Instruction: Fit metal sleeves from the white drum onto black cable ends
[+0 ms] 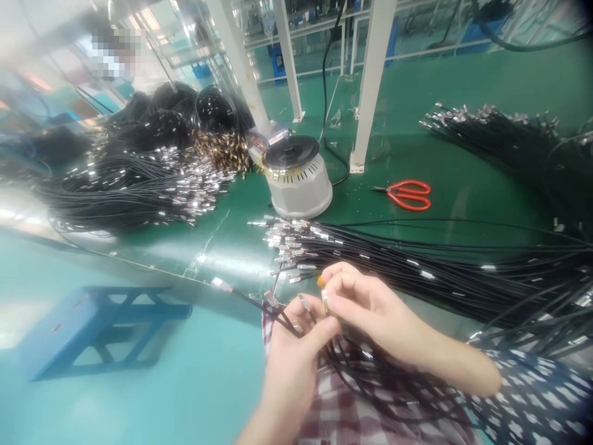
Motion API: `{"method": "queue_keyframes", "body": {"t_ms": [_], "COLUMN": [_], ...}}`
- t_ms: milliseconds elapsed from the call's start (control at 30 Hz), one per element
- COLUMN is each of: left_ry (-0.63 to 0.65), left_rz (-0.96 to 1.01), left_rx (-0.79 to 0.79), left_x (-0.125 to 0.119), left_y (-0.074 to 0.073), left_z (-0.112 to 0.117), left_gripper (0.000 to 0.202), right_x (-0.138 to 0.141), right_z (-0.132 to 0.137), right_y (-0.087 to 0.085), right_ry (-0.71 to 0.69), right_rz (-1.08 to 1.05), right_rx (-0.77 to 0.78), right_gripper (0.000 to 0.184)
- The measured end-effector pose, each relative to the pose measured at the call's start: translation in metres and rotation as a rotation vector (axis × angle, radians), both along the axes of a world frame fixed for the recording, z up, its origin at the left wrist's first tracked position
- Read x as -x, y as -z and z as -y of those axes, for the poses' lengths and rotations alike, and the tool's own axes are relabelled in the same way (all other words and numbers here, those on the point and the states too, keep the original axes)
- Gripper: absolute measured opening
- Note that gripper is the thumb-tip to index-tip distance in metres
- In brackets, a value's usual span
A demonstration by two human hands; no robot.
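Note:
My left hand [301, 346] is closed around several black cables [287, 321] whose metal-tipped ends stick out between the fingers and to the left. My right hand [356, 296] pinches a small silvery connector [325, 300] at the end of one cable, just above the left thumb. A yellow-orange bit covers one of its fingertips. From both hands the cables trail down over a checked cloth on my lap. Right behind them on the table lies a thick bundle of black cables [393, 253], its metal-tipped ends pointing left.
Red-handled scissors [410, 194] lie on the green table [445, 167], right of a grey-white round device [299, 185] with a black top. More cable piles lie at the left [134, 179] and right [504, 136]. White posts [370, 80] stand behind. A blue stool [83, 327] is on the floor.

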State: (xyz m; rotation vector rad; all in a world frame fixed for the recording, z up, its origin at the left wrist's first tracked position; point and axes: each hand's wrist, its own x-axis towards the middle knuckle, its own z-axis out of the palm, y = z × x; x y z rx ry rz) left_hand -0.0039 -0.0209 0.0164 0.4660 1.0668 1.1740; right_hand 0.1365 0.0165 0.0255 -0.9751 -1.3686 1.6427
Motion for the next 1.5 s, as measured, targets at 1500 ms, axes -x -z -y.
{"method": "queue_keyframes", "body": {"t_ms": [1500], "left_ry": [0.042], "left_rz": [-0.146], "left_rx": [-0.104], "left_x": [0.0], "left_y": [-0.011], "left_z": [0.005], "left_gripper": [0.026], "right_x": [-0.015], "right_z": [-0.016], "right_y": [-0.001], "right_ry": [0.055], "right_rz": [0.02], "right_rx": [-0.091], "right_gripper": [0.017]}}
